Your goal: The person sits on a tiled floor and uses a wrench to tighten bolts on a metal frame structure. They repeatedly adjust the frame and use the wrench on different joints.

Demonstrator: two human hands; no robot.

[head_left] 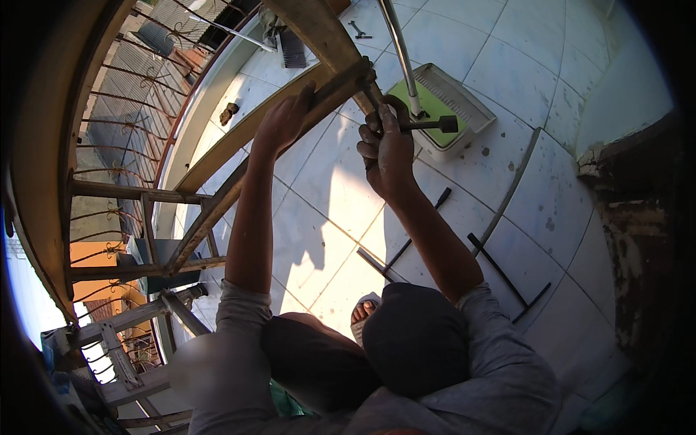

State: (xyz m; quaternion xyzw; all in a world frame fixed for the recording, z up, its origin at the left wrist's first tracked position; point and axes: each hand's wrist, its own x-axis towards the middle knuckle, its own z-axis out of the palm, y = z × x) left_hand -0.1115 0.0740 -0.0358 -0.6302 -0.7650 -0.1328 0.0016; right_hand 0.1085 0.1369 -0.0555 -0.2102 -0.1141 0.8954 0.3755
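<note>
Head view: I see R hand closed round shaft of dark tool; long axis approx. crosswise, blunt head pointing twd R edge of tiled floor, tray just past it. Frame rail runs diag., its end up-left of R grip. L hand nearer rail's mid-length, laid on it; finger wrap hidden, can't tell.

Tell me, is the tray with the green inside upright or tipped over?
Upright: the tray sits on the tiled floor, open top facing up, its green inside showing.
</note>
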